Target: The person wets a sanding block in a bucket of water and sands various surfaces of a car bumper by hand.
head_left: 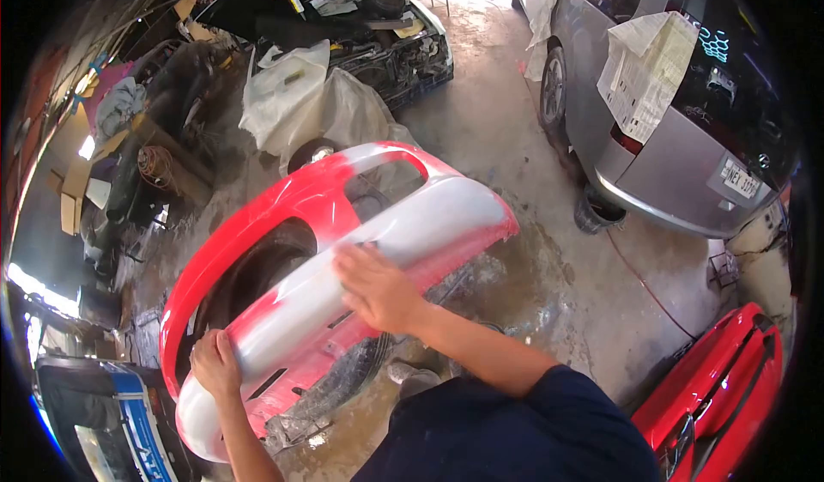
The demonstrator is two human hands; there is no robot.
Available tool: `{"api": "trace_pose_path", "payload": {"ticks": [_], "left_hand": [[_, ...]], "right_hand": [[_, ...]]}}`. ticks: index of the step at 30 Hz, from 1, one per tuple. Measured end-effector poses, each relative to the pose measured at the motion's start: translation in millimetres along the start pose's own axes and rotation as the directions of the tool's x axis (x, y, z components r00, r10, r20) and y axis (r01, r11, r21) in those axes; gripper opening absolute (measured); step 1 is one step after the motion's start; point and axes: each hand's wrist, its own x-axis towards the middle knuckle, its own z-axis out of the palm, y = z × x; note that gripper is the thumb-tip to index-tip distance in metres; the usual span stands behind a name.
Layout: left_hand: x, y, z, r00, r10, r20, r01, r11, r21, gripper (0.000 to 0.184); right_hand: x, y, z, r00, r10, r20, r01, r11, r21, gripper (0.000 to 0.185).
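A red car bumper (pixel 322 192) with broad grey-white patches lies tilted in front of me, raised on dark supports that include a tyre. Near its left end my left hand (pixel 215 363) grips the upper edge, fingers curled over it. My right hand (pixel 373 286) rests on the grey-white band at the middle of the bumper. Its fingers are stretched out together across the curved surface, slightly blurred. Anything under that palm is hidden from me. Large openings show in the bumper's red far side.
A grey car (pixel 669 164), partly papered over, stands at right beside a black bucket (pixel 598 211). Red body parts (pixel 717 388) lie at lower right, near a thin hose (pixel 644 280). Behind the bumper, plastic sheeting (pixel 287 96) hangs by an open-fronted car (pixel 390 48). Clutter lines the left.
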Motion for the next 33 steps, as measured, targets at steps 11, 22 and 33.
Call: {"api": "trace_pose_path", "payload": {"ticks": [11, 22, 33], "left_hand": [[2, 3, 3, 0.998, -0.033, -0.057, 0.035, 0.999, 0.023, 0.033], [3, 7, -4, 0.997, -0.069, -0.021, 0.07, 0.997, 0.032, 0.032], [3, -4, -5, 1.0, -0.022, 0.013, 0.023, 0.997, -0.073, 0.027]], "right_hand": [[29, 62, 8, 0.991, 0.119, 0.068, -0.107, 0.983, -0.151, 0.028], [-14, 219, -32, 0.858, 0.513, -0.039, -0.514, 0.857, -0.028, 0.047], [-23, 216, -23, 0.841, 0.54, -0.035, -0.54, 0.841, -0.002, 0.058]]}}
